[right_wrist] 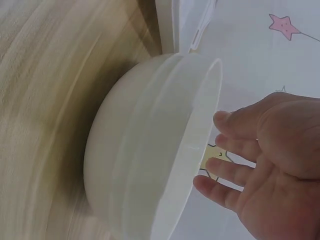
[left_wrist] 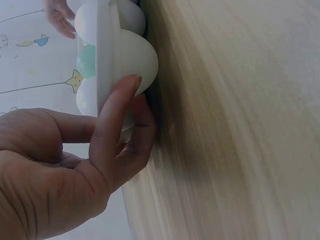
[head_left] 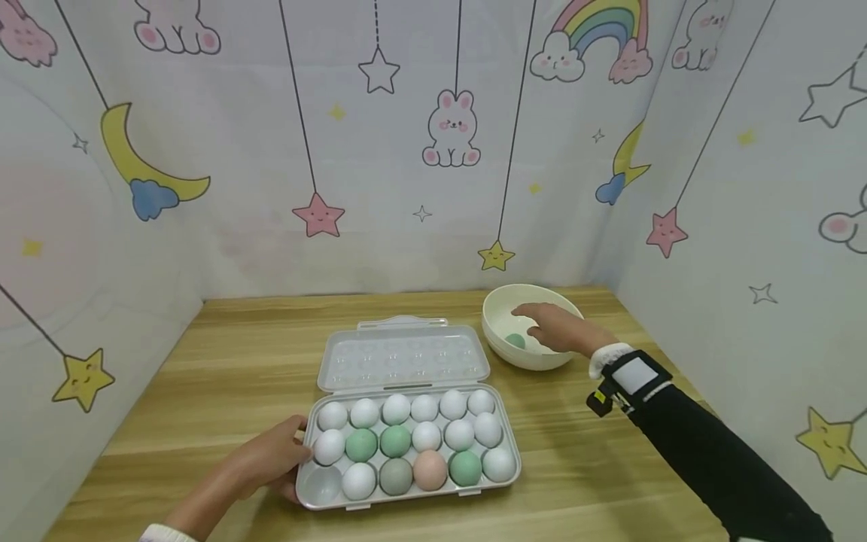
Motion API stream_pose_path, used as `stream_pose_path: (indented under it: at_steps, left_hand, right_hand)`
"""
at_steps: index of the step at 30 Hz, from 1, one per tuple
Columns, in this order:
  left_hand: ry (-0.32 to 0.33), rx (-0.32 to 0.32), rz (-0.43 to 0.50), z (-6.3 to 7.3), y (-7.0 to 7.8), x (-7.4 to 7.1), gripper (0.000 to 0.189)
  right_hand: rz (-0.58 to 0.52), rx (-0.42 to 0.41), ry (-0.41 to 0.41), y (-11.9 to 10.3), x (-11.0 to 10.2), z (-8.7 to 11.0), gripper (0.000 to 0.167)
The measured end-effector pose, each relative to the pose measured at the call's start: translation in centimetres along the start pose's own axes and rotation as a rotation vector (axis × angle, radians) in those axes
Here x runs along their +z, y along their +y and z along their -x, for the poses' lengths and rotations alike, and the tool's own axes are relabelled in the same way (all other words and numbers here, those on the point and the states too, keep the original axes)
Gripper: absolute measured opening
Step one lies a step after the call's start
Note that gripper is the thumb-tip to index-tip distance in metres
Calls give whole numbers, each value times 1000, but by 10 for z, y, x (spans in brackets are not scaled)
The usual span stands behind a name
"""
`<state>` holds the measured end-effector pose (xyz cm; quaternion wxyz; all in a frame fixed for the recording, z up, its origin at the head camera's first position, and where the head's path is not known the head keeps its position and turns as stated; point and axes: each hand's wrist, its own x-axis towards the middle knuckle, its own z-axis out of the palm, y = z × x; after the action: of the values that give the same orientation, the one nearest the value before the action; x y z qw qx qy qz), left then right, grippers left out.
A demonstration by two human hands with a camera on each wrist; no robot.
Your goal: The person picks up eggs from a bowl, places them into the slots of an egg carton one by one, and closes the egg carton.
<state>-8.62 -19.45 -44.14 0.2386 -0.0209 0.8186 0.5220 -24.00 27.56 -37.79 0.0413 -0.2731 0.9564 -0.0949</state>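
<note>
A clear plastic egg carton (head_left: pixel 348 503) lies with its lid (head_left: pixel 406 357) flipped back. White, green, grey and pink eggs fill its cups, except the near left cup (head_left: pixel 320 485), which is empty. My left hand (head_left: pixel 267 455) grips the carton's left end; in the left wrist view its thumb (left_wrist: pixel 117 107) presses against a cup under the rim, with the fingers curled beside it. Over the cream bowl (head_left: pixel 531 359) my right hand (head_left: pixel 558 327) hovers, fingers loosely extended and holding nothing. One green egg (head_left: pixel 515 341) lies in the bowl.
The bowl stands behind and to the right of the carton on a wooden table (head_left: pixel 257 354). Cartoon-printed curtains (head_left: pixel 400 263) enclose the table at the back and both sides.
</note>
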Motion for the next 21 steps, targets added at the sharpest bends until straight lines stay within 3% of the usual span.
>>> stream_pose_path:
  at_steps: [12, 21]
  left_hand:
    - [8, -5, -10, -1, 1, 0, 39]
    - [-5, -10, -15, -2, -1, 0, 39]
  right_hand:
    - [-50, 28, -118, 13, 9, -14, 52]
    - [-60, 11, -175, 14, 19, -25, 44]
